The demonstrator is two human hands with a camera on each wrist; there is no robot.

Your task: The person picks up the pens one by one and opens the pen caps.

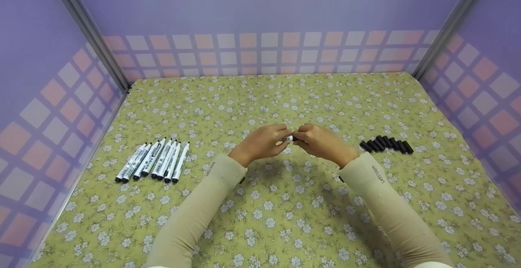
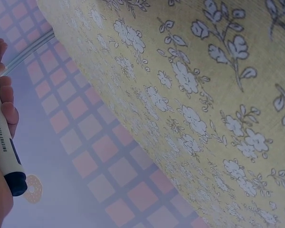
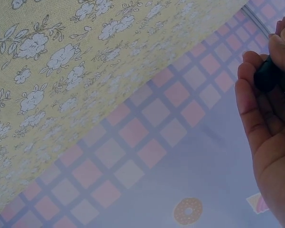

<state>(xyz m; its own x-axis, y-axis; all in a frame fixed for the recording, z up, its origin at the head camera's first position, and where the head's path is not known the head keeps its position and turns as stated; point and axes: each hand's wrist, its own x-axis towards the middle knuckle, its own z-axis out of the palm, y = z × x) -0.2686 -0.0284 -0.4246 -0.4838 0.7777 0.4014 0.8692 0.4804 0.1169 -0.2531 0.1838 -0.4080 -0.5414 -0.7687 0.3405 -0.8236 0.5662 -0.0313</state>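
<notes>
Both hands meet over the middle of the table. My left hand (image 1: pixel 260 142) grips a white marker (image 2: pixel 0 123) with dark printing and a black end; in the left wrist view it lies along the palm, fingers curled round it. A black marker cap (image 3: pixel 267 76) is pinched between the thumb and fingers of my right hand (image 1: pixel 323 142). In the head view the cap is right at the marker's right end, and the fingers hide most of both.
Several white markers (image 1: pixel 181 161) lie side by side on the left, thin dark tips pointing away. On the right, several black caps (image 1: pixel 407 147) lie in a row. A yellow flowered cloth (image 1: pixel 268 219) covers the table, with purple checked walls (image 1: pixel 268 52) behind and beside it.
</notes>
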